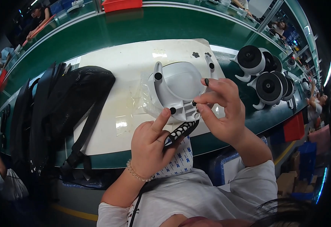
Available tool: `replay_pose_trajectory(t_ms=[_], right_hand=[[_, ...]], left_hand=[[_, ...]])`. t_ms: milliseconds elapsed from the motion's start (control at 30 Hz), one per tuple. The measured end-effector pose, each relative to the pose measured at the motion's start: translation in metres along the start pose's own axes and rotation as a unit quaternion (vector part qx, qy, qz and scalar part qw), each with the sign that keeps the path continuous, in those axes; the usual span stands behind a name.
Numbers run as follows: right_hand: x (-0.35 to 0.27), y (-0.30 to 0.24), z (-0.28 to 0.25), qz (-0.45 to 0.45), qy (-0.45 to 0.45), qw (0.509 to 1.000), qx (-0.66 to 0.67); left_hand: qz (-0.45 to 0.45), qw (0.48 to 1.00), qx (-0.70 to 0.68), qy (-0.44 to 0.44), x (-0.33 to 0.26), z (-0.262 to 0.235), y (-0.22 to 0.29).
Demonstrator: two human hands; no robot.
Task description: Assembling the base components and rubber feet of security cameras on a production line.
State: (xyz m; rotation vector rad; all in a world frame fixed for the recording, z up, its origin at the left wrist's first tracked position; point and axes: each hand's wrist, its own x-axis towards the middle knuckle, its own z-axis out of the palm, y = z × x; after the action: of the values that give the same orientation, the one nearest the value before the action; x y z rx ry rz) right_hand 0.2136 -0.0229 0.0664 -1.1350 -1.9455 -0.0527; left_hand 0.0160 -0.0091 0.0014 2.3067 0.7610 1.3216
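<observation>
Green worktop (135, 26): runs beneath everything, reaching well past the white housing (180, 85) on its far side and out to left and right.
Cream board (105, 125): flat on the worktop, directly under the housing.
Black fabric pieces (78, 90): heaped to the left of the housing, one with mesh and a strap trailing toward the person.
Round units (267, 86): white bodies with black discs, clustered to the right of the housing.
White housing: in front of the person, lying on the board, its two arms pointing away from them.
Left hand (148, 142): at the housing's near left, forefinger stretched out to a black pad (173, 111), other fingers curled beside a perforated black strip (182, 130); from where I stand I cannot tell whether they grip it.
Right hand (222, 111): at the housing's near right, thumb and forefinger pinching a small black dot (194, 103); a dark piece (206, 81) sits at another fingertip.
Printed sheet (180, 155): white with blue marks, on the near side of the housing.
Clear film (144, 99): crinkled, along the housing's left edge.
Flower-shaped pieces (195, 55): two, dark, on the board just beyond the housing.
</observation>
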Motion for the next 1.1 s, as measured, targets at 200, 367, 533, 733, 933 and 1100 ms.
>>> replay_pose_trajectory(t_ms=[200, 367, 533, 733, 933, 1100], right_hand=[[0.005, -0.008, -0.006, -0.106, 0.002, 0.983, -0.147], [0.0, -0.033, -0.013, -0.112, -0.072, 0.95, -0.281], [0.006, -0.04, -0.021, -0.101, -0.163, 0.938, -0.289], [-0.021, -0.015, -0.012, 0.067, -0.049, 0.995, -0.048], [-0.014, -0.02, -0.005, 0.073, -0.085, 0.99, -0.082], [-0.019, -0.016, -0.001, 0.095, -0.046, 0.994, -0.024]], left_hand=[[0.001, 1.0, 0.0, 0.001, 0.0, 0.001, -0.001], [0.017, 1.0, 0.01, 0.015, 0.002, 0.002, 0.0], [-0.012, 1.0, 0.02, 0.004, 0.001, -0.003, 0.002], [0.007, 1.0, 0.008, 0.006, 0.003, 0.002, 0.003], [-0.004, 1.0, 0.006, -0.003, 0.001, 0.0, -0.001], [-0.002, 1.0, 0.013, -0.003, 0.003, 0.001, 0.001]])
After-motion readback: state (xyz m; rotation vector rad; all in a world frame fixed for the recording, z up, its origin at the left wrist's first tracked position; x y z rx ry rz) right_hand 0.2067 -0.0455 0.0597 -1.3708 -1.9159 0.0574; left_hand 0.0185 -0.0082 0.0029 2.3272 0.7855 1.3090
